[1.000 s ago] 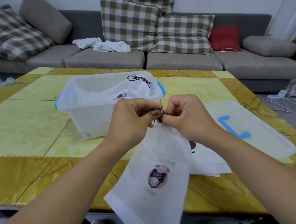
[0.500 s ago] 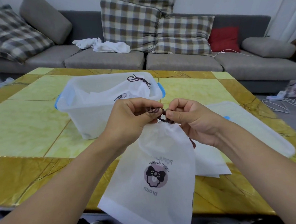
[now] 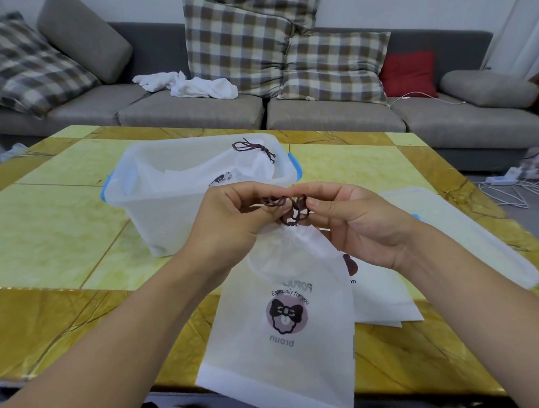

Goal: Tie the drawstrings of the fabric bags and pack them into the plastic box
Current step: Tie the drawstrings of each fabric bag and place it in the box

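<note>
A white fabric bag point(image 3: 286, 344) with a bow-and-sheep print hangs from its gathered neck over the table's near edge. Its dark brown drawstring point(image 3: 289, 210) is looped between my hands. My left hand point(image 3: 234, 218) pinches one loop and my right hand point(image 3: 354, 220) pinches the other, fingertips nearly touching. Behind them stands the clear plastic box point(image 3: 181, 222) with blue handles, holding a tied bag point(image 3: 247, 170) whose knotted string lies on top. More flat white bags point(image 3: 384, 294) lie under my right wrist.
The box's clear lid point(image 3: 472, 232) with a blue handle rests on the table at the right. The yellow and brown marble table point(image 3: 43, 236) spreads to the left. A grey sofa point(image 3: 193, 107) with checked cushions stands behind it. Cables point(image 3: 513, 192) lie on the floor at the right.
My hands have lifted slightly and drawn apart, and the drawstring loops now show between them. The bag hangs straighter, with its print facing me.
</note>
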Demonstrator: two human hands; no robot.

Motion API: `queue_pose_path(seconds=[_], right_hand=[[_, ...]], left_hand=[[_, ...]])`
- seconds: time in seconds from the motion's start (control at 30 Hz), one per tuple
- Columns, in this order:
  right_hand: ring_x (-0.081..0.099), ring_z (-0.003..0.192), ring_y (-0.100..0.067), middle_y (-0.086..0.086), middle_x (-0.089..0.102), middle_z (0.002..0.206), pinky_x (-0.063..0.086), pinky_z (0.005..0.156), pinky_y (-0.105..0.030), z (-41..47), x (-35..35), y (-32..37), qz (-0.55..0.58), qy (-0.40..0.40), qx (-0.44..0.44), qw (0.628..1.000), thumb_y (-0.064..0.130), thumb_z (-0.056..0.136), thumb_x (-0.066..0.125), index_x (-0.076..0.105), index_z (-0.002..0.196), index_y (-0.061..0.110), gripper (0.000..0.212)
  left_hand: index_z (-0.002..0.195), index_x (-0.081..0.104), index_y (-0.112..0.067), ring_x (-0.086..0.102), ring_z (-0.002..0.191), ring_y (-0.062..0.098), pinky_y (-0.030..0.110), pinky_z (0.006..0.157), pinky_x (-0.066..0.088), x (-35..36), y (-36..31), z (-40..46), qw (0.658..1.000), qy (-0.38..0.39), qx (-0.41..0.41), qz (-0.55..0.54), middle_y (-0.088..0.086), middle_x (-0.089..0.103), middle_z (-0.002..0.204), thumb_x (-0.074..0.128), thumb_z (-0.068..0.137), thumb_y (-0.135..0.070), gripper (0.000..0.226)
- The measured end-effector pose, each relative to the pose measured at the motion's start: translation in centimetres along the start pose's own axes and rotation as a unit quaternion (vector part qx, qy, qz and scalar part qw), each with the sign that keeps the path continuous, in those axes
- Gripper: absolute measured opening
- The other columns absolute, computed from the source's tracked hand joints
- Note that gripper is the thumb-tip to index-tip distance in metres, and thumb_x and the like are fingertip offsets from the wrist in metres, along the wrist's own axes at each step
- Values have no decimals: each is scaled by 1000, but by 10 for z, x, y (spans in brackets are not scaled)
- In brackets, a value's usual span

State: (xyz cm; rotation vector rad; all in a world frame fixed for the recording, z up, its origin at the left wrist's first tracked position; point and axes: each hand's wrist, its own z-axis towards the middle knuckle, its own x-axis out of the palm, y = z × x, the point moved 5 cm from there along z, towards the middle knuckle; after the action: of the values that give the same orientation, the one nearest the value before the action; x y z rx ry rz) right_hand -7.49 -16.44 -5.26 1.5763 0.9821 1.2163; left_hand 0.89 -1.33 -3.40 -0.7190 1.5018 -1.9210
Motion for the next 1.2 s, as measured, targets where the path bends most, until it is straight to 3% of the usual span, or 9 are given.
queue_pose_path(seconds=[0.1,0.2,0.4,0.53,0.67,0.9,1.03,1.2], right_hand=[[65,86,-20,-12,70,100,52,83,-32,1,0,3,-6,-26,-22,999,14,84,65,72,112,7,30],[66,76,-15,-8,70,87,53,78,-25,-1,1,6,-10,-24,-29,999,15,84,64,70,113,4,31],[69,83,-19,-13,71,105,56,75,-28,-3,-2,6,-21,-13,-21,999,10,83,70,73,108,11,26],[70,95,-24,-19,71,113,59,81,-30,-5,4,4,-39,3,-25,999,-2,76,76,67,121,5,46],[72,87,-21,-16,74,100,60,76,-26,-4,7,7,-79,-50,-70,993,-11,80,69,71,108,3,31],[60,70,-13,-7,71,83,50,67,-25,-4,1,16,-183,-86,-116,972,-4,89,66,74,95,8,16],[58,69,-12,-7,67,85,51,66,-20,-4,4,12,-120,-83,-89,985,2,95,60,71,96,8,13],[56,67,-13,-4,65,88,51,60,-20,-4,9,4,1,-66,-24,998,16,90,65,70,86,15,7]], left_hand=[[87,76,-8,72,73,19,23,73,56,0,3,0,999,-11,-18,-24,8,76,79,72,82,3,12],[85,76,-9,73,74,20,22,73,57,2,4,0,999,-15,-24,-34,9,76,82,72,83,3,13],[86,76,-8,70,70,15,22,75,58,-2,3,1,999,-32,-3,-18,7,75,77,72,83,5,14],[87,77,-10,72,74,13,23,76,58,-4,1,0,999,-39,15,6,4,77,79,73,83,3,14],[85,77,-13,72,74,12,22,75,57,-3,0,-1,999,-29,19,19,3,77,77,74,82,2,15],[87,77,-8,72,71,13,18,72,54,-4,1,2,998,-18,38,50,2,76,74,74,82,5,14],[87,77,-8,72,72,10,17,73,55,-3,2,2,997,-16,42,69,0,76,74,73,83,6,15],[85,77,-13,72,74,8,17,75,55,0,3,1,996,-19,46,75,-4,76,75,73,84,5,18]])
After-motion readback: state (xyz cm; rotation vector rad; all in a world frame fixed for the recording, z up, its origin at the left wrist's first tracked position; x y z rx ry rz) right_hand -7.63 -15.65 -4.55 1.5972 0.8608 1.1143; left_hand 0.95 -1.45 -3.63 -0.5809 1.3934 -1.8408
